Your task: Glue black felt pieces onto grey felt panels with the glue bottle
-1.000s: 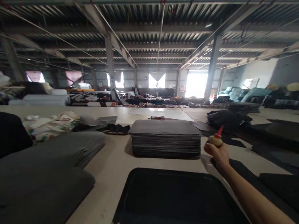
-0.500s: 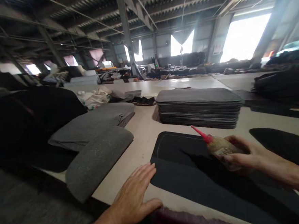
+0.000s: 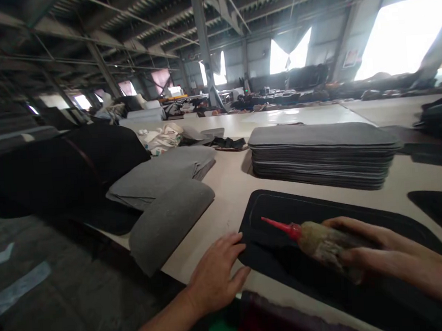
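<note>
A black rounded mat [image 3: 284, 262] lies flat on the pale table [image 3: 228, 185]. My left hand [image 3: 218, 269] rests at the mat's left edge, fingers apart and holding nothing. Above the mat, my right hand [image 3: 366, 246] is wrapped round a dirty yellowish bottle [image 3: 320, 239] with a red pointed nozzle [image 3: 280, 225]. The nozzle points left and stays over the mat, seemingly not touching it. Behind the mat stands a thick stack of grey-topped pieces [image 3: 322, 156].
Grey felt-like sheets [image 3: 172, 219] lie at the left, one hanging over the table edge. Beyond them are a large black draped heap [image 3: 54, 167] and a crumpled light cloth [image 3: 164, 138]. Another black piece [image 3: 441, 210] lies at the right.
The view has turned left. The bottle in my right hand has moved leftward and lower over the mat, its nozzle now nearer horizontal. My left hand's fingers are slightly more curled at the edge.
</note>
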### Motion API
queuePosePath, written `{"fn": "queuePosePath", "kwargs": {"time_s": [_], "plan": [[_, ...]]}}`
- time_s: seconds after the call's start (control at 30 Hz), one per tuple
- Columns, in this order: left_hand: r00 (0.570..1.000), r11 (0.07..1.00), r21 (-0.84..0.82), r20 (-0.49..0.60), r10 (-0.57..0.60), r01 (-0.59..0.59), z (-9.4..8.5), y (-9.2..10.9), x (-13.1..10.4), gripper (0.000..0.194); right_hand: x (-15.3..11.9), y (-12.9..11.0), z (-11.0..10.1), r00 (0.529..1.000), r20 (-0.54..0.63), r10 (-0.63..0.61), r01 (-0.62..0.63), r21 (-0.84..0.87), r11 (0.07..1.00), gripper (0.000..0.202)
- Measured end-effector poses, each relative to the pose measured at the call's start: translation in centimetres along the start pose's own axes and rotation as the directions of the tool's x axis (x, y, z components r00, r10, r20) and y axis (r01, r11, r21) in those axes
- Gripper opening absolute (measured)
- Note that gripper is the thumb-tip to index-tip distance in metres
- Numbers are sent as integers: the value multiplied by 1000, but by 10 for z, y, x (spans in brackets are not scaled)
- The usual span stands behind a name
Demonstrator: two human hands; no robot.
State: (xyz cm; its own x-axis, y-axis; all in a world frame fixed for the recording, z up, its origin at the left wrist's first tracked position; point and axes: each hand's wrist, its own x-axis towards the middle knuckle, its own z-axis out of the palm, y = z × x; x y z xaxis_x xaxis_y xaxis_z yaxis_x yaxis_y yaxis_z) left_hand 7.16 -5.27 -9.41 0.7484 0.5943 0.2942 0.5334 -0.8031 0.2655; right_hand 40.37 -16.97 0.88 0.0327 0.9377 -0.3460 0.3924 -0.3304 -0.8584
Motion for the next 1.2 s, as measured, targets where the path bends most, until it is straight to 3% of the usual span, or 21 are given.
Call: {"fn": "queuePosePath", "kwargs": {"time_s": [0.17,0.37,0.53,0.73,0.9,1.03,1.2], "plan": [[1000,1000,16,25,-17,17,-1,3,0,43,0,-1,12,999,43,0,2,-53,999,72],[1000,999,-28,-7,-26,26,1,3,-1,42,8,-3,29,983,-162,-85,72,-88,994,56],[999,996,-79,-5,-51,51,1,1,1,26,18,-7,43,942,-263,-211,169,-174,970,49],[997,991,-115,-19,-71,68,2,1,3,20,29,-17,58,866,-268,-421,313,-367,876,34],[996,992,-111,-52,-70,64,5,0,2,22,37,-17,64,827,-249,-505,378,-419,825,30],[996,993,-99,-53,-68,63,5,0,3,24,40,-21,68,806,-221,-549,416,-448,791,27],[996,992,-107,-51,-74,68,4,2,3,25,43,-29,71,815,-181,-550,417,-476,774,26]]}}
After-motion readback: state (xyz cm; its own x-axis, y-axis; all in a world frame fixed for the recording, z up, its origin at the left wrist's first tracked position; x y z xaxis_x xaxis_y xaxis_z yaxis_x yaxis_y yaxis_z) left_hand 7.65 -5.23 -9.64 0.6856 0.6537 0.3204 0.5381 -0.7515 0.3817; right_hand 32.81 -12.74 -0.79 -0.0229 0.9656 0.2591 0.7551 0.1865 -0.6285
